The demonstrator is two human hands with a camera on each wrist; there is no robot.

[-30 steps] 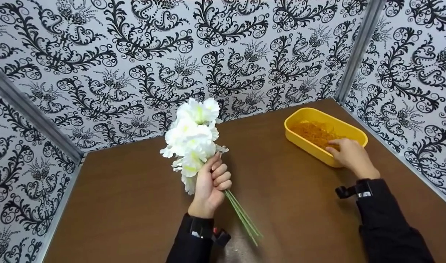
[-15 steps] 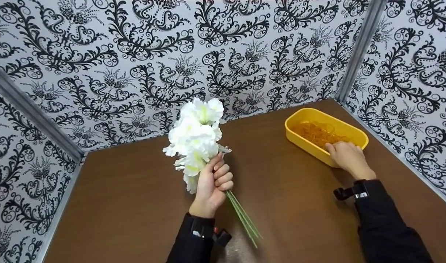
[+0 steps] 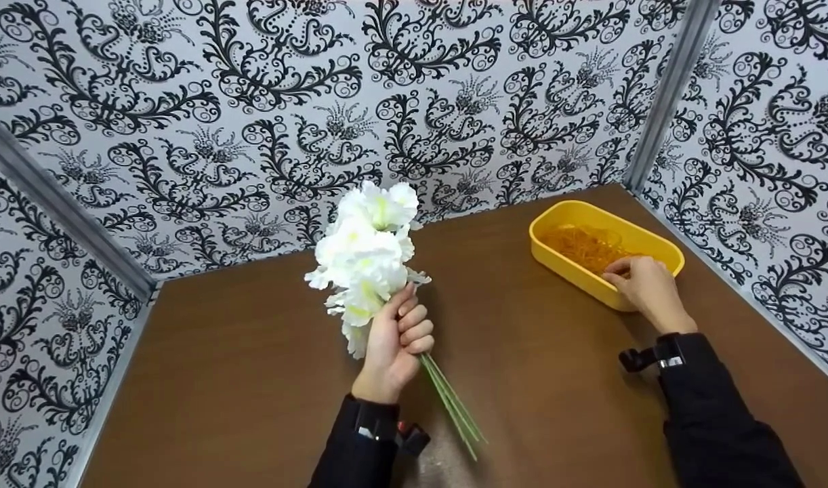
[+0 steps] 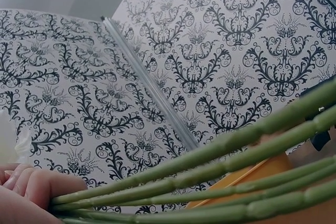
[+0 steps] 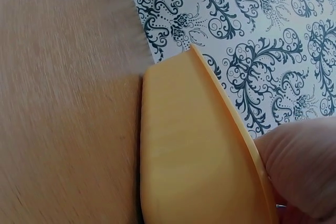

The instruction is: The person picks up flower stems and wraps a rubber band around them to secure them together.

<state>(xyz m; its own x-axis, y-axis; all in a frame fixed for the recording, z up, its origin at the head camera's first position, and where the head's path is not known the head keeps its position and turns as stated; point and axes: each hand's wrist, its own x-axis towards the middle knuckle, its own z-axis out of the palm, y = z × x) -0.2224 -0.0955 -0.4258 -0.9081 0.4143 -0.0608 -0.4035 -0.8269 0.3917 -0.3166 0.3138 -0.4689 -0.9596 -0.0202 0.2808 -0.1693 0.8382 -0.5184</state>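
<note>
Right now your left hand [image 3: 394,339] is gripping the bunch of white flowers [image 3: 366,254] by its green stems [image 3: 451,403], holding it upright over the middle of the table [image 3: 251,379]. Your right hand [image 3: 641,285] is reaching into the yellow tray [image 3: 556,261] at the far right, fingers curling among the orange rubber bands [image 3: 583,244]; nothing is binding the stems yet.

A staged recording booth, not a lived-in room

Black-and-white damask panels [image 3: 265,102] joined by metal corner strips [image 3: 665,95] at 1 and 9 o'clock box in a bare brown tabletop [image 3: 251,366], with cameras strapped to both wrists
</note>
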